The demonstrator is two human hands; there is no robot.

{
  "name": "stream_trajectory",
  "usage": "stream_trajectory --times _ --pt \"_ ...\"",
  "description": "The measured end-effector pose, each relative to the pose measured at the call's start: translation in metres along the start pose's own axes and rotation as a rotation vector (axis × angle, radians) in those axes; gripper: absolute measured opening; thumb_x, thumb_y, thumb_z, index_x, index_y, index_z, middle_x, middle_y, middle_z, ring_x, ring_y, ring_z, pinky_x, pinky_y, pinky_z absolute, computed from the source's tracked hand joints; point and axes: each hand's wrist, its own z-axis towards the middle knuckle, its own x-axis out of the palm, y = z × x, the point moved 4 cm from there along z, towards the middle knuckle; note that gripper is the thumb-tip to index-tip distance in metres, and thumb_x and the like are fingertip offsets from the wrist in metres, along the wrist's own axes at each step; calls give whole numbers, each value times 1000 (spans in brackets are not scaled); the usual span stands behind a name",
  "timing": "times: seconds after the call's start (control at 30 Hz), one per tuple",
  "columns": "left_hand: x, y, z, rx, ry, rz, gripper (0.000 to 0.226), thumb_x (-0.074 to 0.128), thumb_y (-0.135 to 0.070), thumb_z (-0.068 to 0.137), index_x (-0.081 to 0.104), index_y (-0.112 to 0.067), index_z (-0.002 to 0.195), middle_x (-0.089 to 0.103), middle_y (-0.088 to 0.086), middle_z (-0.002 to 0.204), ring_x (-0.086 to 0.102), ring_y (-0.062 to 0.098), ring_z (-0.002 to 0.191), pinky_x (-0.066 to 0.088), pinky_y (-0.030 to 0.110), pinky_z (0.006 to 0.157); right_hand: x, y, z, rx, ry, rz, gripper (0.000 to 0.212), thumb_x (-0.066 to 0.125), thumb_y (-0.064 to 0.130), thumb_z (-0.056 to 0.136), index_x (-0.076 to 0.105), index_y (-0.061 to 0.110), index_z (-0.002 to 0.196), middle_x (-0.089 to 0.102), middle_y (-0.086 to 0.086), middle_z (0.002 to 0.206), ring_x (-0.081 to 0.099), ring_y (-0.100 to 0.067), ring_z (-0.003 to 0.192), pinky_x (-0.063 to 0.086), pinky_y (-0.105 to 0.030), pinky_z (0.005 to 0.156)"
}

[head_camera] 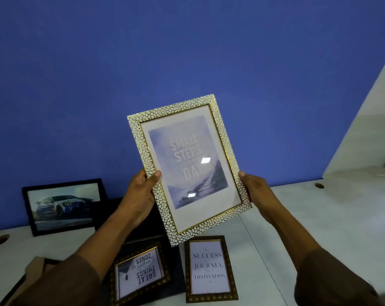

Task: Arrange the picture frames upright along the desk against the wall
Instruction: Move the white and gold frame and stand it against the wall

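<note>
Left to right: a black car-photo frame (62, 206) stands upright at the desk's (308, 228) back edge, against the blue wall (187, 51). The left hand (140, 195) grips the left side of a white-and-gold pebbled frame (188, 168) — thumb on the front, fingers behind. The frame is held tilted, clear of the desk, between both hands. Below it, two dark frames lie flat near the front edge — "Great Things" (139, 276) and "Success" (210, 269). The right hand (256, 193) clasps the frame's right side.

Probably an office: pale desk (319, 217) with cable holes (319, 185) (blue wall (187, 51) behind).
</note>
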Motion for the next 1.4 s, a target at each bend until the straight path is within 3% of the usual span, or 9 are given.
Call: stream_trajectory --times 0.1,0.3,0.47,0.53,0.67,0.97,1.13,1.27,1.4 --pt "1 25 33 -58 30 25 21 54 -12 103 66 -14 120 77 0 112 71 22 108 58 36 90 0 1 28 8 -9 -18 39 44 49 102 75 25 96 79 2 93 75 -16 88 58 -30 75" --pt "-8 66 85 -42 97 282 27 59 -22 101 65 -19 127 71 3 132 64 24 126 45 50 112 -10 -22 79 17 15 -134 44 44 51 102 72 19 111 77 0 103 71 -19 98 56 -36 89" --pt "-8 91 114 -52 150 659 38 53 -40 102 56 -29 138 63 -11 139 58 12 130 42 45 115 -22 -42 112 -43 87 -325 36 41 43 105 67 19 96 69 4 88 65 -14 84 51 -27 73" --pt "-4 98 124 -61 149 788 42 48 -42 104 52 -28 143 58 -11 143 53 10 131 40 38 114 -29 -52 132 -57 131 -427 37 41 43 104 67 18 96 69 -1 88 66 -17 82 50 -24 68" --pt "5 122 150 -188 174 912 44 47 -49 101 54 -26 138 63 -2 136 63 23 122 57 48 99 -40 -75 176 -60 247 -583 37 44 40 103 67 12 101 70 -3 93 67 -12 77 49 -21 67" --pt "24 176 202 -355 29 1081 32 53 -39 102 67 -14 117 73 7 116 70 27 106 58 49 94 -54 -118 265 -27 433 -575 17 50 25 104 64 17 98 69 -4 96 69 -5 75 52 -9 56" --pt "23 203 235 -434 17 1033 32 52 -33 103 64 -13 125 71 6 122 69 29 110 58 49 95 -48 -141 306 -54 471 -581 18 52 26 103 66 16 101 72 -8 102 74 -18 83 63 -31 77" --pt "16 224 259 -483 8 1007 27 50 -26 105 60 -10 126 68 10 126 69 26 108 63 31 81 -37 -160 330 -55 469 -625 23 53 26 103 68 8 106 74 -10 106 74 -27 90 61 -45 84" --pt "8 245 276 -519 -2 958 32 49 -19 106 55 -5 134 64 16 131 66 33 116 60 46 94 -29 -182 343 -44 462 -660 23 55 22 102 68 4 107 73 -13 110 73 -30 95 60 -42 86"
